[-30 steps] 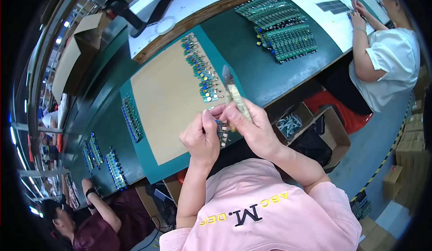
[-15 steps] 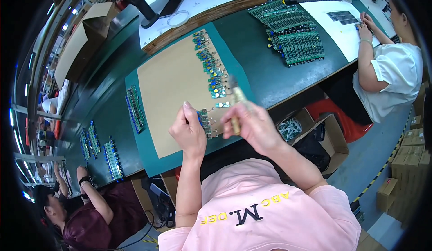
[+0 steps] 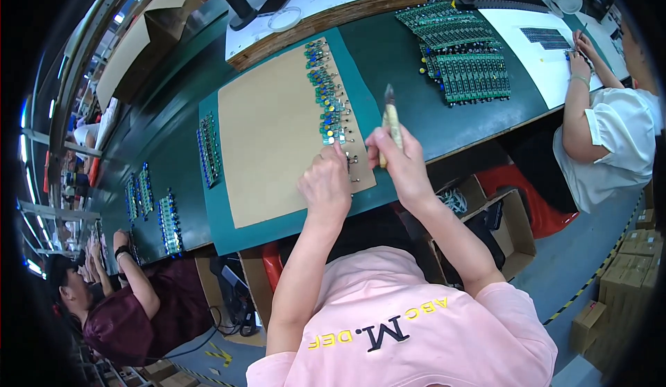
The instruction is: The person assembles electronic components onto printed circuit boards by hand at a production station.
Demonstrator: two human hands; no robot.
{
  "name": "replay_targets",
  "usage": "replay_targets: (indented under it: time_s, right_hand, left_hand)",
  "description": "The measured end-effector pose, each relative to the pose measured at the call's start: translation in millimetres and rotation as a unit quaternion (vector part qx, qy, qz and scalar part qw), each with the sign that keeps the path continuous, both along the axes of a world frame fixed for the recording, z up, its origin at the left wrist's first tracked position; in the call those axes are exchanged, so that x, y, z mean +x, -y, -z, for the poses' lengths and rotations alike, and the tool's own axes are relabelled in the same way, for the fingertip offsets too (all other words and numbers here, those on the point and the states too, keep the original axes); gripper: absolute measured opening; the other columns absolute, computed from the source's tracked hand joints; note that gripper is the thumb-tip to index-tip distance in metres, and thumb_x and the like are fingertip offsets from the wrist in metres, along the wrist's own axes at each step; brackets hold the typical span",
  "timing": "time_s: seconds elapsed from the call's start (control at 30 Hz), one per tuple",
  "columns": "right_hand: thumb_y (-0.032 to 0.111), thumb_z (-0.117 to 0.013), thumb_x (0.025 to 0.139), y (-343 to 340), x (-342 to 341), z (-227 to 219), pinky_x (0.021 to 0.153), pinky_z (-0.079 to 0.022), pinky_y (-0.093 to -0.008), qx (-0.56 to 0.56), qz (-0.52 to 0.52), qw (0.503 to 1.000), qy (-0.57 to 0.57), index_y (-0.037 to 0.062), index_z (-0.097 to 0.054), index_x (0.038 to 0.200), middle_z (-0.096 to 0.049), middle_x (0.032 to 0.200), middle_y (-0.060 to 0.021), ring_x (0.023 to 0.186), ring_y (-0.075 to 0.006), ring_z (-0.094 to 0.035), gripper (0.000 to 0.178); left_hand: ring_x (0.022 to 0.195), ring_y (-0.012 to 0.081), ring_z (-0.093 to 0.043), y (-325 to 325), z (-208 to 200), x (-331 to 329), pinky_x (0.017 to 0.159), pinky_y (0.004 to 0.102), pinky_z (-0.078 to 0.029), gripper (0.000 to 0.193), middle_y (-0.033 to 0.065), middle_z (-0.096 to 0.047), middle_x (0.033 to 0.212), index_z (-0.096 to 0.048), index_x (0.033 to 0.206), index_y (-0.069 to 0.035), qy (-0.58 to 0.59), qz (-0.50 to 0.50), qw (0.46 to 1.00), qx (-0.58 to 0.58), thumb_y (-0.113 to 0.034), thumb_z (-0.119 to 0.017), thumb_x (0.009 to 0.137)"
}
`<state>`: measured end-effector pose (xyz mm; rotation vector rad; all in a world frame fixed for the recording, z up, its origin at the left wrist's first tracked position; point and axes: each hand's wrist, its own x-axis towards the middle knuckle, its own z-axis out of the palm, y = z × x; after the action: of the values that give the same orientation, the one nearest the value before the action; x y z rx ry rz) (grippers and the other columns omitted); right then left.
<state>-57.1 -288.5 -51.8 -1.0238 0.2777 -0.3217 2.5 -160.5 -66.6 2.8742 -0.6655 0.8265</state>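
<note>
My left hand [image 3: 326,182] is closed over the near end of a row of small green circuit boards [image 3: 326,96] on a brown cardboard sheet [image 3: 267,137]. Its thumb and fingers press at the last boards, and leads stick out to the right of it; the hand covers most of what it grips. Just to the right, my right hand [image 3: 402,158] is wrapped round a brush [image 3: 393,123] with a pale handle. The brush stands tilted, its dark tip up and away from the boards.
Beneath the cardboard lies a green mat [image 3: 225,231]. A strip of boards [image 3: 208,150] is at its left edge. Stacked board panels [image 3: 472,75] lie at the back right, near a raised white shelf [image 3: 326,2]. Co-workers sit left and right; an open carton [image 3: 517,231] stands below the table.
My left hand has moved up and right, over the row's near end and the single loose board there. My right hand has shifted right, with the brush tip now pointing farther up.
</note>
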Motion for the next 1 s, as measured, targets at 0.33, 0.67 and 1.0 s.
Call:
replay_targets:
  time_s: [0.33, 0.67, 1.0]
  right_hand:
    - [0.019, -0.059, 0.1, -7, 18, 8, 0.065, -0.042, -0.0297, -0.346, 0.041, 0.936, 0.048, 0.0012, -0.059, 0.096, -0.056, 0.086, -0.0073, 0.07, -0.0149, -0.048, 0.018]
    - [0.017, -0.06, 0.098, -7, 15, 15, 0.063, -0.04, -0.0318, -0.328, 0.066, 0.939, 0.081, 0.0, -0.059, 0.095, -0.055, 0.082, -0.0061, 0.066, -0.0163, -0.046, 0.017]
    - [0.011, -0.063, 0.095, -9, 13, 19, 0.063, -0.041, -0.0323, -0.349, 0.08, 0.931, 0.074, 0.0005, -0.062, 0.095, -0.056, 0.086, -0.0073, 0.065, -0.0179, -0.047, 0.011]
  left_hand:
    - [0.036, 0.0194, -0.053, 9, -15, -11, 0.034, 0.0344, -0.045, 0.027, 0.0044, -0.055, 0.071, -0.057, 0.077, -0.01, -0.003, -0.026, 0.999, 0.029, -0.028, -0.063, 0.097]
    - [0.041, 0.0219, -0.057, 10, 1, -7, 0.036, 0.0351, -0.048, 0.024, 0.0055, -0.052, 0.078, -0.053, 0.092, -0.01, 0.022, -0.093, 0.995, 0.029, -0.031, -0.064, 0.097]
    - [0.051, 0.026, -0.062, -7, -33, -4, 0.051, 0.0384, -0.054, 0.029, 0.0118, -0.061, 0.073, -0.064, 0.088, 0.0, -0.177, -0.094, 0.98, -0.006, -0.027, -0.063, 0.097]
